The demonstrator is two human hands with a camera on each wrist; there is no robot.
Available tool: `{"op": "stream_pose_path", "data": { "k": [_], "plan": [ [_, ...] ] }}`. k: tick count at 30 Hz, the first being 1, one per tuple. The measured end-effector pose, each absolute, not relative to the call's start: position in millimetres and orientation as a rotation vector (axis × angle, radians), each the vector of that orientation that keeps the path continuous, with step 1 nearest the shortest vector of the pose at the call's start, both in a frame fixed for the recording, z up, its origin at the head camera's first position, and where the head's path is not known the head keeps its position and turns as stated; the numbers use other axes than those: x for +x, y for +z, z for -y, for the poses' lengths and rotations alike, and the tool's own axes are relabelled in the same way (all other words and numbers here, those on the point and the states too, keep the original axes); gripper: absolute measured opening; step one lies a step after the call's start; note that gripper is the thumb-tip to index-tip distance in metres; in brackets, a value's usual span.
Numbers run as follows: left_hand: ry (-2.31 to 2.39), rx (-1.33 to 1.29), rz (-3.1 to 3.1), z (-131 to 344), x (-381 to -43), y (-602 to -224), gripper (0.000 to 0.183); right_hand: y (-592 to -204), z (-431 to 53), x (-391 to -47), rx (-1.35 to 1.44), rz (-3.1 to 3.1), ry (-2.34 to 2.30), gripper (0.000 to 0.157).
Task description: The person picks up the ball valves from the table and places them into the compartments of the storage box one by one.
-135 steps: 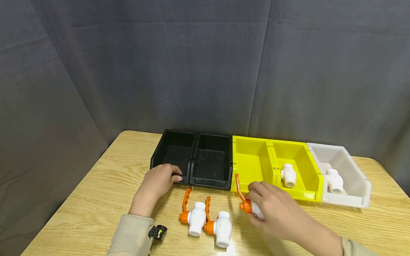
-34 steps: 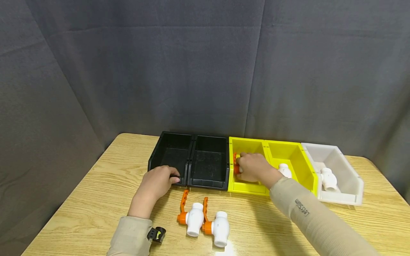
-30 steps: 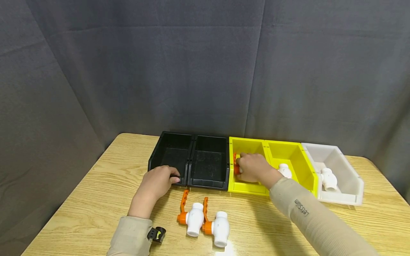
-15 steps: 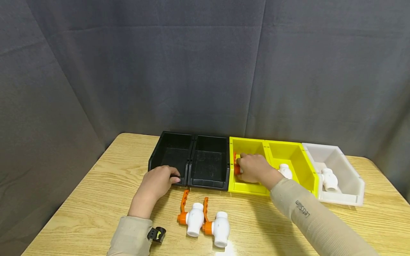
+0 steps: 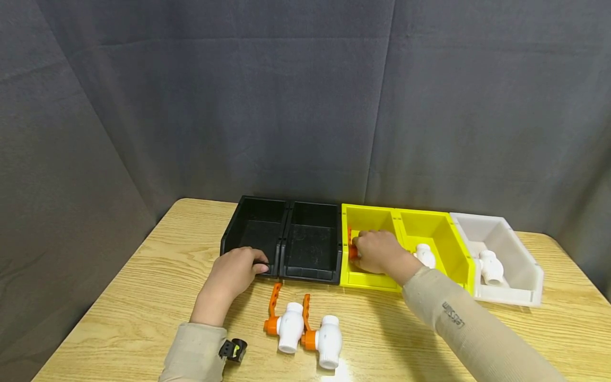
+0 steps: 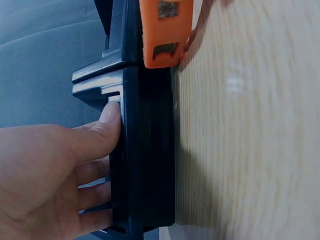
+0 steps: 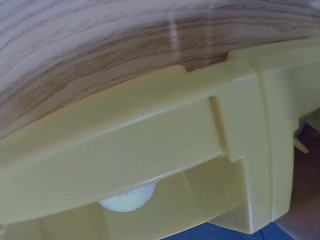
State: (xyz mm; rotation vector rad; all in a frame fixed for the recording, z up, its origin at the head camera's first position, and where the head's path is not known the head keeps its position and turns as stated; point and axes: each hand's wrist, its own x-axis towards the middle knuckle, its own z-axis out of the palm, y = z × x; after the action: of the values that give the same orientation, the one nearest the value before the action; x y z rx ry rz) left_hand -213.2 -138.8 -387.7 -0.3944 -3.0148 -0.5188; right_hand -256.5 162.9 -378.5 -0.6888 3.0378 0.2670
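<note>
My left hand [image 5: 238,268] grips the front rim of the leftmost black bin [image 5: 260,210]. In the left wrist view the thumb [image 6: 110,122] lies on that rim and the other fingers reach inside. My right hand [image 5: 382,252] is down in the left yellow bin [image 5: 369,278], holding a ball valve [image 5: 353,252] by its white body. Only its orange handle and cap show; the hand covers the rest. Two more white ball valves, the left one [image 5: 290,329] and the right one [image 5: 329,342], lie on the table with orange handles pointing away from me.
The right yellow bin [image 5: 436,225] holds a white valve [image 5: 425,255], partly behind my right wrist. At the far right, a whitish bin [image 5: 520,254] holds another valve [image 5: 490,267]. A second black bin [image 5: 312,239] adjoins the first. A grey curtain [image 5: 286,106] hangs behind the table.
Since the earliest frame my right hand has carried the valve from above the table into the left yellow bin. Over the last second it barely moves. The left hand stays on the black rim.
</note>
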Motion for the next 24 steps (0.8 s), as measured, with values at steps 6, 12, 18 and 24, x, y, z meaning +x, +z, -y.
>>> {"op": "stream_pose_path", "data": {
  "k": [6,12,18,24],
  "plan": [
    [-0.523,-0.402,3.014,139,-213,-389,0.018,-380,-163,-250,-0.699,-3.09,0.282,0.019],
    [-0.526,-0.399,3.015,139,-214,-389,0.019,-381,-166,-240,-0.781,-3.196,0.222,0.015],
    [-0.524,-0.403,3.022,139,-213,-388,0.019,-381,-172,-228,-0.888,-3.292,0.114,0.011],
    [-0.515,-0.407,3.02,140,-213,-387,0.019,-372,-175,-213,-0.937,-3.349,0.061,0.017]
  ]
}}
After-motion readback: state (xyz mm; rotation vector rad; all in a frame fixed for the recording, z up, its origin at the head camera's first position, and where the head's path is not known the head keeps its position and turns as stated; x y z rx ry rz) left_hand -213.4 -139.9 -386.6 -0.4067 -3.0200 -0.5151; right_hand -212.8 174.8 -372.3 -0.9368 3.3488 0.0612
